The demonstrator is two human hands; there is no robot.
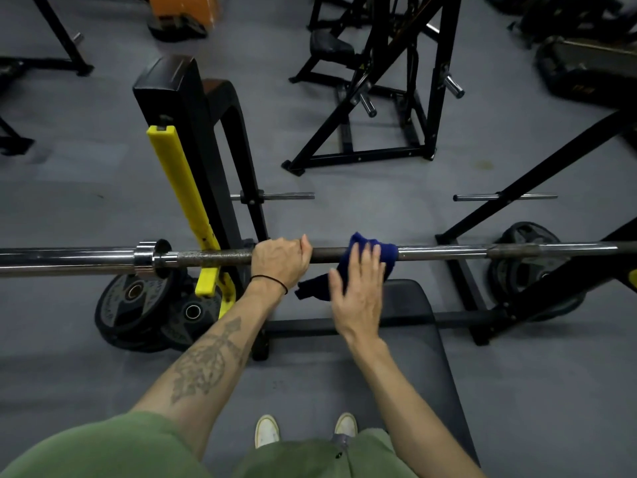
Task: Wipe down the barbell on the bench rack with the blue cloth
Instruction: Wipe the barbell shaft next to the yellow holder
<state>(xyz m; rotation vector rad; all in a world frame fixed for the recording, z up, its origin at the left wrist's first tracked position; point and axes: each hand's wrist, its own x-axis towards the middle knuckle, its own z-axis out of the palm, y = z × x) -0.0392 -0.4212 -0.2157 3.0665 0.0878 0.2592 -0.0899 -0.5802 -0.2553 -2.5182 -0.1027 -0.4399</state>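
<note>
The steel barbell (448,252) lies level across the bench rack, spanning the whole view. My left hand (281,262) grips its knurled part just right of the yellow rack guard. The blue cloth (362,243) is draped over the bar right beside that hand, with a corner hanging down toward me. My right hand (358,291) lies flat on the cloth with straight fingers, pressing it against the bar.
A black bench pad (424,339) sits under the bar in front of me. The yellow-guarded upright (186,198) stands at left, with weight plates (138,301) leaning at its base. More plates (531,270) lean at right. Other black racks (386,98) stand behind.
</note>
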